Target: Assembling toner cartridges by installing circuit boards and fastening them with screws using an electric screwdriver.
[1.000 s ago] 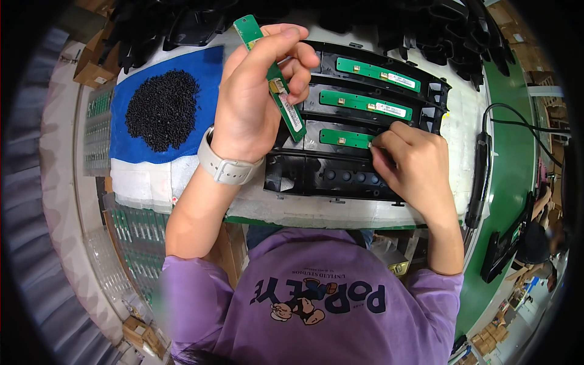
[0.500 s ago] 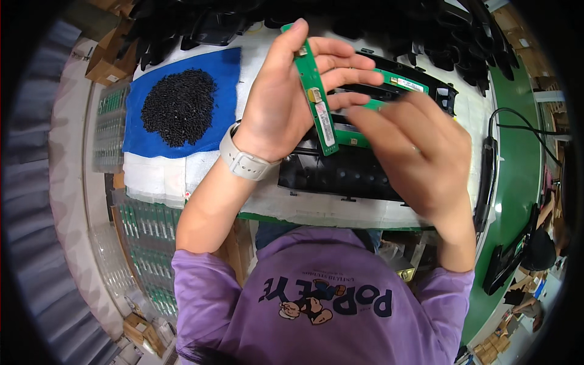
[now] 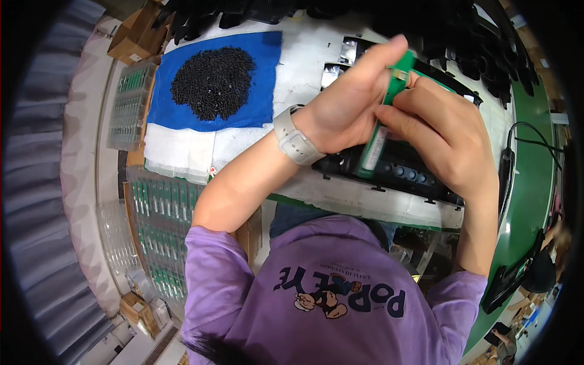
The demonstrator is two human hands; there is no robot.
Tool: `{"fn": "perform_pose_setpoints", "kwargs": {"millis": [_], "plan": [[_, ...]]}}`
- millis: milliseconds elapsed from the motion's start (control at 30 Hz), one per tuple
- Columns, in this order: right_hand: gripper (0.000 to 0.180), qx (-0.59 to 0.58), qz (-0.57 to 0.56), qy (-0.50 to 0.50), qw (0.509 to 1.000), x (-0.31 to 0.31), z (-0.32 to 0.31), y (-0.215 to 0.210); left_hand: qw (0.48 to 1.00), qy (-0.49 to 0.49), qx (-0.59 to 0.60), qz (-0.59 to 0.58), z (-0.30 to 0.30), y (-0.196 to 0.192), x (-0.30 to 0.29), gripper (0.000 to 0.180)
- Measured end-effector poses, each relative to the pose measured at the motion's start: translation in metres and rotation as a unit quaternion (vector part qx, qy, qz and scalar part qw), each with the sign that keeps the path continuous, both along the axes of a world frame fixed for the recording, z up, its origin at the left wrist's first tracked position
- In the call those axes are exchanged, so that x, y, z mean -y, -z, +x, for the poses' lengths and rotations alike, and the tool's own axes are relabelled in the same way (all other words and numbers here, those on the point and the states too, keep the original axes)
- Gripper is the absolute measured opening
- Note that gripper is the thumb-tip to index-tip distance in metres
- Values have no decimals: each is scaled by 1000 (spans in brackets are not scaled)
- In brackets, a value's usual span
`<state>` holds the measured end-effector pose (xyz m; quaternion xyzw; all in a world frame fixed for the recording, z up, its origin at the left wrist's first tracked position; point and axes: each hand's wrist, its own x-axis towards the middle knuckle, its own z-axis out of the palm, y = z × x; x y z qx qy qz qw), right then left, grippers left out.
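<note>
Since half a second ago the green circuit strip has been lowered slightly, its top end now level with the knuckles. It is pinched by the left hand and pressed from the opposite side by the right hand, above the black plastic housing. Handling, not seating, is indicated.
</note>
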<state>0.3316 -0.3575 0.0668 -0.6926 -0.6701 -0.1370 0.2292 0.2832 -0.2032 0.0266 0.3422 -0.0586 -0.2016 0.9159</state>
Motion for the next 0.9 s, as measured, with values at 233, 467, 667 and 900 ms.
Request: {"fn": "perform_pose_setpoints", "kwargs": {"millis": [233,467,667,900], "plan": [[13,-166,73,140,973,39,-23,-13,787,-323,230,473,-18,-20,-45,33],[9,-255,-33,234,937,83,-44,31,192,-258,136,937,-70,24,-151,26],[11,-173,-55,243,953,74,-40,49,369,-295,96,876,-66,28,-162,17],[12,-160,-52,230,958,74,-36,54,300,-357,136,874,-62,27,-155,13]]}}
